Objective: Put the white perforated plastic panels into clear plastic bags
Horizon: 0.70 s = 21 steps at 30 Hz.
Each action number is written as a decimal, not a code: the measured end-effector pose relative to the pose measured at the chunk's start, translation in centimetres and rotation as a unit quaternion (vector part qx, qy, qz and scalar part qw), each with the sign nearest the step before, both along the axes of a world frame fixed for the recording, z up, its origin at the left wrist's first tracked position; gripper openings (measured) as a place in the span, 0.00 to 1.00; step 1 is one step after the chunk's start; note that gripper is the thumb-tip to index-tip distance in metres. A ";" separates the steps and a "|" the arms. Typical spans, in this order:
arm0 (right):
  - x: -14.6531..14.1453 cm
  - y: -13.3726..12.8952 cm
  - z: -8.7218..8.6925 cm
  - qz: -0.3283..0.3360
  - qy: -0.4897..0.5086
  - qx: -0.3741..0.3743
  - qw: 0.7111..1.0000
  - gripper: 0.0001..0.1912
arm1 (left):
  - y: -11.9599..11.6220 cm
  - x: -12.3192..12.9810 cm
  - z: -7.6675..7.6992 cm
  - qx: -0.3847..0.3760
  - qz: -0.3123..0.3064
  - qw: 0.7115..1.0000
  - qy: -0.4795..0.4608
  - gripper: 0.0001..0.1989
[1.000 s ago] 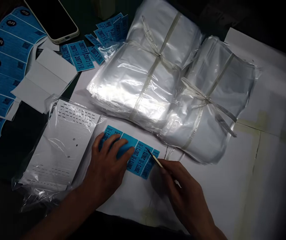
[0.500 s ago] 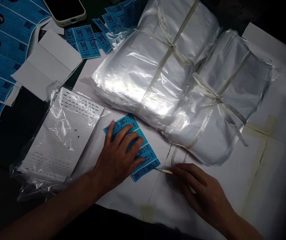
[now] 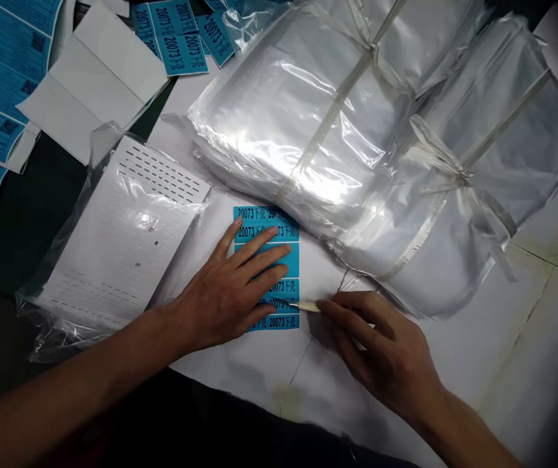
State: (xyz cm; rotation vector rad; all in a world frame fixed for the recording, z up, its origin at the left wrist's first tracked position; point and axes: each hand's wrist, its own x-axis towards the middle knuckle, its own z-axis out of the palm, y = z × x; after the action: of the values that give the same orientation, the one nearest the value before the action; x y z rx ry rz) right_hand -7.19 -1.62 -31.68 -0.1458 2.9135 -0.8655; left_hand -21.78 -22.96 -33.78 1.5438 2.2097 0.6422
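A sheet of blue labels (image 3: 284, 259) printed "20073下壳" lies flat on white paper near the middle. My left hand (image 3: 244, 279) rests on this sheet with its fingers spread, pressing it down and hiding its left part. From the right, my right hand (image 3: 380, 344) pinches a slim pale-handled tool with a pointed metal tip (image 3: 308, 306). That tip lies over the lower rows of the label sheet, just right of my left thumb; whether it touches the paper I cannot tell.
Tied bundles of clear plastic bags (image 3: 298, 123) fill the back right. A bagged white slotted panel (image 3: 127, 240) lies left of my left hand. Blue "8月" sheets (image 3: 10, 65), a folded white sheet (image 3: 96, 71) and more blue labels (image 3: 181, 39) lie at the back left.
The label sheet has turned from slanted to nearly upright in view, my left hand still on it. The tool's tip has moved from the sheet's lower right corner onto its lower rows.
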 end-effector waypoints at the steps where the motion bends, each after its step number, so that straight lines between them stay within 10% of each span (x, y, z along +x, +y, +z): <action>1: -0.3 -0.1 -0.1 0.005 0.000 -0.003 1.000 0.21 | 0.0 -0.2 0.1 -0.004 -0.008 1.000 -0.005 0.21; 21: -1.2 -0.2 -0.3 0.034 -0.009 -0.001 0.999 0.19 | -0.1 -0.7 0.5 -0.017 -0.017 0.999 -0.031 0.20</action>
State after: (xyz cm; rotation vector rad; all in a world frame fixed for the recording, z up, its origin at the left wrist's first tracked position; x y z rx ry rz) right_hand -8.39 -1.77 -31.96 -0.2351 2.8730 -0.8533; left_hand -22.50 -23.06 -33.27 1.5209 2.1324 0.6315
